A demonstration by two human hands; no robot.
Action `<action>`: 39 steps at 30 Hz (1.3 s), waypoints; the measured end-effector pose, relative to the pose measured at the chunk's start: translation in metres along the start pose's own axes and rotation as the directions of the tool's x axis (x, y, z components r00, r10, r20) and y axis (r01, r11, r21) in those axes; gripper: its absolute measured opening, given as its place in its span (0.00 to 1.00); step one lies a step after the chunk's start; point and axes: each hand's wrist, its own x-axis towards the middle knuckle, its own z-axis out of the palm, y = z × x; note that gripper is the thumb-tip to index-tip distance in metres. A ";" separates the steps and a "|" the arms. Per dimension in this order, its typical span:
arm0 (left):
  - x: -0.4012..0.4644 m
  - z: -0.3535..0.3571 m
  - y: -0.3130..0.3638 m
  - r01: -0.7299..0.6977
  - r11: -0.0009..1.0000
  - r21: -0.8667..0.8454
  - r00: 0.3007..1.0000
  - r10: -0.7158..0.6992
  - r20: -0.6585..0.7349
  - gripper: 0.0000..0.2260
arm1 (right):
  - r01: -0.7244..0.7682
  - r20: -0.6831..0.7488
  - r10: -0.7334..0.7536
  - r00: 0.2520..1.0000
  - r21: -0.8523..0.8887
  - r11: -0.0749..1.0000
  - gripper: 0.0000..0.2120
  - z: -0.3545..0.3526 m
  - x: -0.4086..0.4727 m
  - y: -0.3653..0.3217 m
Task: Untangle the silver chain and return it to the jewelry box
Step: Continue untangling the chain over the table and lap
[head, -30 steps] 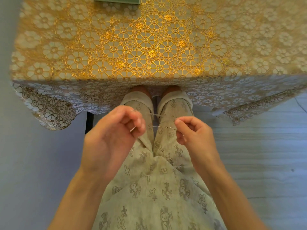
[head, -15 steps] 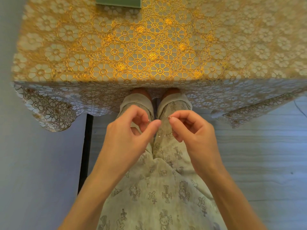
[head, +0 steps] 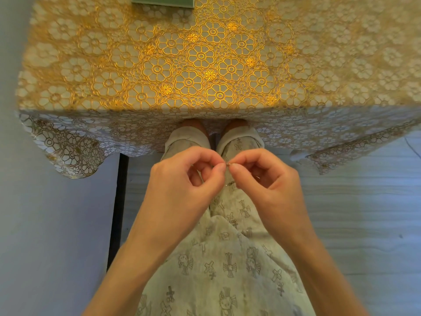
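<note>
I hold a thin silver chain (head: 228, 184) over my lap, in front of the table's near edge. My left hand (head: 182, 185) and my right hand (head: 268, 185) meet fingertip to fingertip, each pinching the chain between thumb and forefinger. Only a short glinting piece shows between and below the fingertips; the remainder is hidden in my hands. A green box (head: 163, 1), cut off by the frame's top edge, lies at the far side of the table.
The table (head: 341, 65) wears a gold floral lace cloth that hangs over its near edge. My legs in patterned pale trousers (head: 227, 258) reach under it. A dark table leg (head: 118, 201) stands at the left, grey floor to the right.
A second ago my hands were apart with the chain stretched between them. They have since come together and risen slightly toward the table edge, fingertips now touching.
</note>
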 end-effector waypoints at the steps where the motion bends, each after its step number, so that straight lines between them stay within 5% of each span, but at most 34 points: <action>1: 0.000 0.000 0.000 0.008 1.000 -0.010 1.000 -0.008 0.006 0.03 | -0.008 -0.001 0.008 1.000 0.007 1.000 0.03 0.000 0.000 0.000; 9: 0.001 -0.003 -0.002 0.076 0.978 -0.195 0.994 -0.060 0.091 0.04 | -0.138 0.061 0.130 0.990 0.177 0.974 0.02 -0.002 0.001 0.001; 20: 0.011 -0.006 0.005 -0.029 0.997 -0.073 0.997 0.034 0.075 0.05 | -0.212 0.076 0.200 0.977 0.205 0.956 0.04 -0.006 0.008 -0.007; 31: 0.072 -0.030 0.049 -0.254 0.965 -0.071 0.967 0.253 -0.020 0.03 | -0.115 0.079 0.094 0.992 0.340 0.933 0.03 -0.021 0.072 -0.061; 39: 0.083 -0.044 0.059 -0.215 0.952 -0.216 0.976 0.203 -0.076 0.06 | -0.064 0.063 0.043 0.997 0.392 0.918 0.04 -0.028 0.087 -0.076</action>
